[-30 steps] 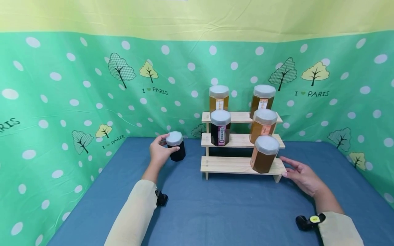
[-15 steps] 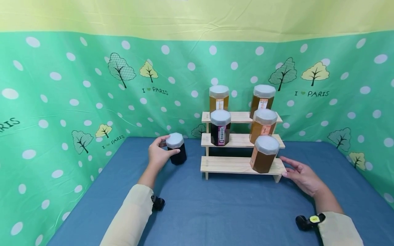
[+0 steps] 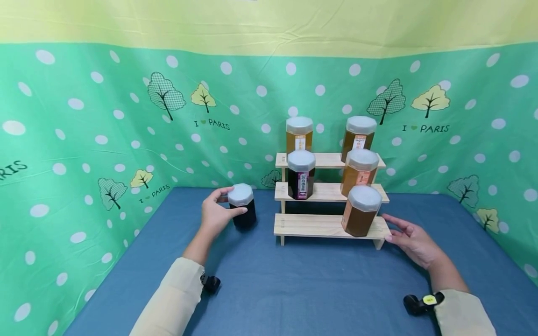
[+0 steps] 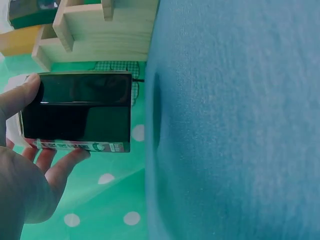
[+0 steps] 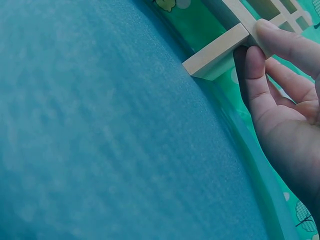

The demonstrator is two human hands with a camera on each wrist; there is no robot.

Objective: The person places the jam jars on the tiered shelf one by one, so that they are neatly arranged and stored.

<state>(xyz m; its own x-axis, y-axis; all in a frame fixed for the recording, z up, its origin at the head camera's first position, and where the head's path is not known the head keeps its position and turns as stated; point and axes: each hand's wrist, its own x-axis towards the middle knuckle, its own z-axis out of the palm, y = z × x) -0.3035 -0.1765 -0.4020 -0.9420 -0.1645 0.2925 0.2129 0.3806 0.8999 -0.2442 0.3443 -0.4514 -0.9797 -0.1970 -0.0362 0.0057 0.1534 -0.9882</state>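
Note:
My left hand [image 3: 215,215] grips a dark jar [image 3: 244,215] with a whitish lid, thumb on one side and fingers on the other. In the left wrist view a strip of backdrop shows between the base of this black jar [image 4: 77,117] and the blue cloth, and its label faces the fingers. At the right end of a three-step wooden rack [image 3: 308,225], my right hand [image 3: 418,243] pinches the bottom shelf. The right wrist view has the thumb [image 5: 282,40] on the corner of that shelf, a finger against its other side.
A brown jar [image 3: 360,212] stands on the bottom step's right. The middle step bears a dark purple-labelled jar [image 3: 300,179] and an amber jar [image 3: 357,175]. Two more, a golden jar [image 3: 299,137] and a brownish jar [image 3: 357,140], stand on top. Behind hangs a green dotted backdrop [image 3: 252,126].
My left hand has brought the dark jar slightly nearer and to the right, while its forearm drew back to the left. The right hand and the rack have stayed put.

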